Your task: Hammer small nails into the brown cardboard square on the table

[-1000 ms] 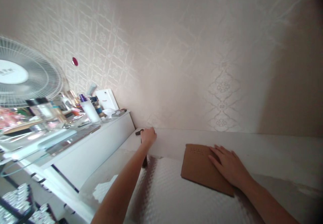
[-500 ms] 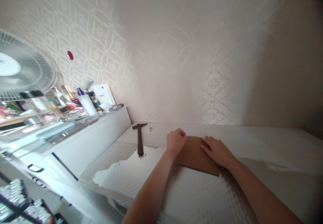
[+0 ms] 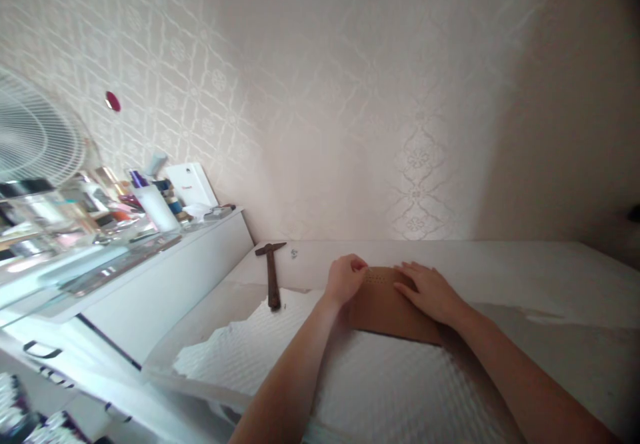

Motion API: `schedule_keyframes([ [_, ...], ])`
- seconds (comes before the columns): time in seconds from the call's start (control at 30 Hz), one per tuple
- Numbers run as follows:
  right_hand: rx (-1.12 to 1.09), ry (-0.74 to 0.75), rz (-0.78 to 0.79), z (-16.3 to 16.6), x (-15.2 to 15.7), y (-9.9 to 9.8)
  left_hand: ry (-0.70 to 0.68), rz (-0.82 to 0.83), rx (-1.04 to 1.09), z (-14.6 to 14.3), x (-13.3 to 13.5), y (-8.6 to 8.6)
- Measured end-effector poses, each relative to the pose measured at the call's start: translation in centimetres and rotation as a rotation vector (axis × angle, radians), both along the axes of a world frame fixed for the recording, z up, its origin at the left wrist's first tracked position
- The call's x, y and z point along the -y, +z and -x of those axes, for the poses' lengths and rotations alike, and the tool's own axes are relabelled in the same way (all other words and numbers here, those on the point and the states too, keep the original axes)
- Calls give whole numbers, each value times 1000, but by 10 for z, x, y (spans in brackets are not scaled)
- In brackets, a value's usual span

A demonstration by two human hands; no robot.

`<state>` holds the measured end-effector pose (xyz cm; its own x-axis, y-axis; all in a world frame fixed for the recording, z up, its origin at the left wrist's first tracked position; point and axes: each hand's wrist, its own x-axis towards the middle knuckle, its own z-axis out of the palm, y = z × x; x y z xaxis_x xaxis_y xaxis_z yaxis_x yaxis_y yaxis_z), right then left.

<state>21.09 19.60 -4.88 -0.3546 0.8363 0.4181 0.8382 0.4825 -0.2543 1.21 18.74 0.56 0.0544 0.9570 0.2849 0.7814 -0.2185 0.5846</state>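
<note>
Head view: left of centre, the hammer [image 3: 271, 274] lies with its handle end at the edge of the textured white sheet [image 3: 240, 347], small bits [image 3: 294, 254] just beside its head. Mid-frame, my left hand [image 3: 345, 279] curls at the brown cardboard's [image 3: 393, 312] upper left corner, fingers drawn together (whether they pinch something small, I cannot tell). The cardboard lies in the lower middle of the frame. Farther right, my right hand [image 3: 431, 292] rests on it, fingers loosely spread, gripping nothing; even, light pressure there should best prevent slipping.
</note>
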Motion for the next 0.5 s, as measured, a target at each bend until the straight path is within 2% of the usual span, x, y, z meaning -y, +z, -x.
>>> schedule_keyframes([
  [0.13,-60,102,-120,8,8,17,-120,53,132,-11,1,-7],
  [0.23,-95,188,-122,13,12,25,-221,101,233,-16,1,-14],
  [0.4,-135,210,-88,13,11,23,-305,124,366,-20,1,-19],
  [0.5,-183,190,-62,11,9,19,-298,135,381,-21,1,-20],
])
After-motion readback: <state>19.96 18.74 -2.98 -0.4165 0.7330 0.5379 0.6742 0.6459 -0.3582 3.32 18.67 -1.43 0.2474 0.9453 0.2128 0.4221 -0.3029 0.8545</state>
